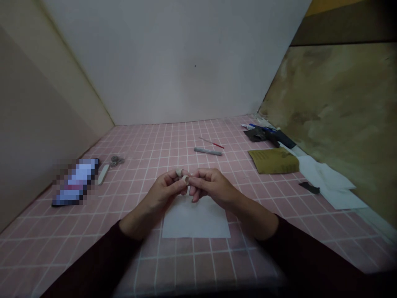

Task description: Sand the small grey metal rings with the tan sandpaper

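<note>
My left hand [169, 186] and my right hand [210, 184] meet over a white sheet of paper [196, 221]. Beige bands [185, 179] that look like tape wrap the tips of the left thumb and forefinger. The fingers of the left hand are closed in a pinch. Pressed together beside the left thumb tip are the right thumb and fingers, also closed. Anything small between the fingertips is too tiny to make out. Beyond the hands lie a grey rod [207, 151] and a thin red-handled tool [218, 145].
To the left are a phone [76, 182], a white flat strip [104, 174] and a small grey looped object [115, 159]. On the right, a yellow-brown sheet [273, 161], a dark scrap [309, 187], white papers [333, 182] and dark items [262, 134] lie along the wall.
</note>
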The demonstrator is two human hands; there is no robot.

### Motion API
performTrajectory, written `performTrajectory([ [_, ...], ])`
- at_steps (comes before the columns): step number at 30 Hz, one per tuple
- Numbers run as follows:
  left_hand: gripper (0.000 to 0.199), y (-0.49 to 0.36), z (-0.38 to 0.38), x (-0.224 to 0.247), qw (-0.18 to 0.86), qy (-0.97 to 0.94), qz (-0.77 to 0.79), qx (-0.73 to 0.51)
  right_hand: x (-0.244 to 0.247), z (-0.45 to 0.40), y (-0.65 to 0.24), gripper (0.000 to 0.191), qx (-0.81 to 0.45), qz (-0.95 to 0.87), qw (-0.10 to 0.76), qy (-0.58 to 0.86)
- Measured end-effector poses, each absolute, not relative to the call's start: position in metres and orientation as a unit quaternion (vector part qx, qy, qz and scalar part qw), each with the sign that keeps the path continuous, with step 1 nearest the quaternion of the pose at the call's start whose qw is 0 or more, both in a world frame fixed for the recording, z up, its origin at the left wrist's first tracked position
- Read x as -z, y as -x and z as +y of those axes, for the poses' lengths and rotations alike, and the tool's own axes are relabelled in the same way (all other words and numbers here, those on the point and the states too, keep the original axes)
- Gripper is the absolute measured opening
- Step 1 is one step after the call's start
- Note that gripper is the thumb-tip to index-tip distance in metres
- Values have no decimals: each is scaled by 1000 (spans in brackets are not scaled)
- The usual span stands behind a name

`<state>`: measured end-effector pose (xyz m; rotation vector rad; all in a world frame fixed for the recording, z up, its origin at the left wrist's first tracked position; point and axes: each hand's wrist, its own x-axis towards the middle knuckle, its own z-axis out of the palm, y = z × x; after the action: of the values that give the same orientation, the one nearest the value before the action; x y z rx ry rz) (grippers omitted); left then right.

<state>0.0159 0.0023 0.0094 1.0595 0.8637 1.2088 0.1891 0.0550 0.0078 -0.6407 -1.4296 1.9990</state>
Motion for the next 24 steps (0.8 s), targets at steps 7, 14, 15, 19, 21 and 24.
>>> performTrajectory([
  [7, 20, -16, 5, -5, 617, -420, 380, -546, -11, 54, -190, 27, -702, -568, 364, 229],
  [14, 11, -23, 1, -10, 540, -482, 416, -551, -9, 53, -188, 27, -701, -584, 343, 224],
  [15, 12, -23, 0, -10, 515, -505, 424, -547, -8, 54, -187, 28, -708, -578, 332, 233],
  [19, 12, -18, 0, -8, 364, -615, 485, -505, -4, 55, -185, 28, -714, -555, 333, 265],
  [21, 10, -15, 0, -7, 293, -661, 502, -474, -2, 56, -185, 27, -705, -561, 339, 269],
  [24, 9, -15, 0, -7, 284, -683, 491, -461, -1, 56, -185, 28, -713, -555, 336, 268],
])
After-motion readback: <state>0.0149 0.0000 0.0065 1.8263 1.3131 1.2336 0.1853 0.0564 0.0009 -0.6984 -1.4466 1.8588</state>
